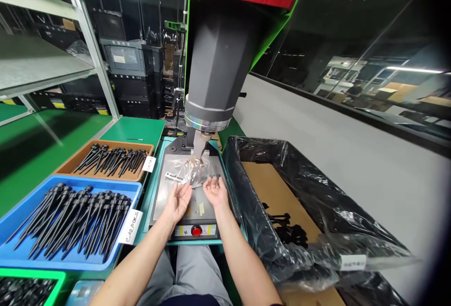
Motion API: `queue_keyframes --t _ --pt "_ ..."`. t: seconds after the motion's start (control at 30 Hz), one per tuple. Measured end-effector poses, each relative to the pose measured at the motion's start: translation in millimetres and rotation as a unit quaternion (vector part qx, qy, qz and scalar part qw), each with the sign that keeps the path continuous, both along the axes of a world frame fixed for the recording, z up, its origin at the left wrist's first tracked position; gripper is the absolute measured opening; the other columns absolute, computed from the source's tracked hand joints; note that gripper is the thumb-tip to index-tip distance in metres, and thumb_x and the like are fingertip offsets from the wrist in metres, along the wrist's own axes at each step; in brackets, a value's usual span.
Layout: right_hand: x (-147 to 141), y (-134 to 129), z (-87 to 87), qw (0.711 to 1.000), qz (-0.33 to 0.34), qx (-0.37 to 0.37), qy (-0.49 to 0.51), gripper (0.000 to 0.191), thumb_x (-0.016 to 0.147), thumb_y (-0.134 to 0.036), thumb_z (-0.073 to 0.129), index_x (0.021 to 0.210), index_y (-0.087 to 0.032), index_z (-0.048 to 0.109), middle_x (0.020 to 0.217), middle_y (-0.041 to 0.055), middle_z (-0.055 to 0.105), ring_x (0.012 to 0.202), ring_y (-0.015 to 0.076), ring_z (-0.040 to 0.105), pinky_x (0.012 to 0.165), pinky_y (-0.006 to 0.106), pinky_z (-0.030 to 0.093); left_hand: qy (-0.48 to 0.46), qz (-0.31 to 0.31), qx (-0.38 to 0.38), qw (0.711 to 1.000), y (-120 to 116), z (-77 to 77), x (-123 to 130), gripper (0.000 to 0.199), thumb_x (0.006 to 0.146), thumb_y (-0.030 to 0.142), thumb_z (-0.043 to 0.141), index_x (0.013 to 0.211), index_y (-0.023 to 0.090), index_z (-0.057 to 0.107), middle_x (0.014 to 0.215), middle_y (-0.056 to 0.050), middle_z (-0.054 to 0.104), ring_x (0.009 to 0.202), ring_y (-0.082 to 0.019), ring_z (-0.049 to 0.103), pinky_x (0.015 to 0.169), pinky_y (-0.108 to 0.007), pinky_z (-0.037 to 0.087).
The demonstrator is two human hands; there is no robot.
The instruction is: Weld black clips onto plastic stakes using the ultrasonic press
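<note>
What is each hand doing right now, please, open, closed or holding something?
Left hand: open, palm up, holding nothing, beside the clear plastic bag.
Right hand: open, fingers loosely curled, holding nothing, at the bag's edge.

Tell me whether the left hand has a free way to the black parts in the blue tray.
Probably yes. The left hand rests open on the metal plate, right beside the blue tray. The black parts lie uncovered, and nothing stands between hand and tray except the tray's low rim.

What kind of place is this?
Most likely a factory workbench. A big press machine stands over a metal plate, and a blue tray holds rows of identical black parts.
</note>
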State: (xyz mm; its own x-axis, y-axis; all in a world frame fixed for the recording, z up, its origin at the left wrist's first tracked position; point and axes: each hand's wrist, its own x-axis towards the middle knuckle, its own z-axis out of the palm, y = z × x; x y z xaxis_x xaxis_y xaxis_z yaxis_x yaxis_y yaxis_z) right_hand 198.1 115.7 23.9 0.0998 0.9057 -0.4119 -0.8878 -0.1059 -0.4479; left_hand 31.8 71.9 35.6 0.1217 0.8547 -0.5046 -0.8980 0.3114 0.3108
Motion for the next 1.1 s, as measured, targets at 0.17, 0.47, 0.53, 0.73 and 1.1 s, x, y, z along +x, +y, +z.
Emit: queue_keyframes --t 0.17,0.47,0.53,0.73,1.1 --pt "21.4 13.0 19.2 0.999 -0.036 0.038 -0.011 0.015 0.083 -0.019 0.064 0.073 -0.023 0.054 0.056 -0.0057 0.055 0.067 0.0148 0.065 0.063 0.028 0.056 -0.025 0.115 -0.007 0.993 13.2 0.9 -23.2 0.019 0.092 0.033 0.054 0.097 0.016 0.055 0.113 -0.016 0.066 0.104 -0.024 0.068 0.081 -0.035 0.060" --pt "45.5 41.1 64.0 0.998 -0.022 0.049 -0.026 0.012 0.077 -0.008 0.056 0.081 -0.019 0.054 0.058 -0.0054 0.057 0.053 0.0094 0.059 0.044 0.016 0.044 0.079 0.194 0.088 0.974 37.8 37.8 -50.6 0.025 0.081 -0.002 0.057 0.098 0.016 0.059 0.085 -0.003 0.070 0.069 -0.007 0.068 0.070 -0.017 0.057" --pt "53.5 45.9 77.9 0.997 -0.028 0.064 -0.038 0.014 0.076 -0.008 0.056 0.082 -0.019 0.054 0.058 -0.0059 0.056 0.052 0.0090 0.058 0.044 0.015 0.043 0.106 0.194 0.115 0.968 37.9 45.1 -50.1 0.033 0.080 -0.001 0.060 0.106 0.018 0.058 0.088 -0.004 0.071 0.071 -0.009 0.069 0.070 -0.020 0.058" --pt "73.3 34.6 85.7 0.978 -0.089 0.154 -0.109 0.031 0.073 -0.008 0.061 0.099 -0.025 0.054 0.065 -0.0085 0.059 0.059 0.0088 0.060 0.049 0.015 0.047 0.188 0.185 0.210 0.941 16.4 52.0 -36.8 0.057 0.077 0.004 0.065 0.127 0.027 0.049 0.100 -0.008 0.071 0.074 -0.013 0.071 0.068 -0.022 0.058" --pt "67.1 -43.2 4.0 0.991 -0.017 -0.045 -0.121 0.016 0.075 -0.005 0.065 0.076 -0.018 0.055 0.058 -0.0029 0.058 0.044 0.0073 0.054 0.039 0.012 0.045 0.192 0.112 0.183 0.958 -41.9 -0.9 -47.5 0.068 0.084 0.011 0.063 0.140 0.040 0.038 0.136 -0.011 0.058 0.111 -0.023 0.065 0.092 -0.040 0.055"
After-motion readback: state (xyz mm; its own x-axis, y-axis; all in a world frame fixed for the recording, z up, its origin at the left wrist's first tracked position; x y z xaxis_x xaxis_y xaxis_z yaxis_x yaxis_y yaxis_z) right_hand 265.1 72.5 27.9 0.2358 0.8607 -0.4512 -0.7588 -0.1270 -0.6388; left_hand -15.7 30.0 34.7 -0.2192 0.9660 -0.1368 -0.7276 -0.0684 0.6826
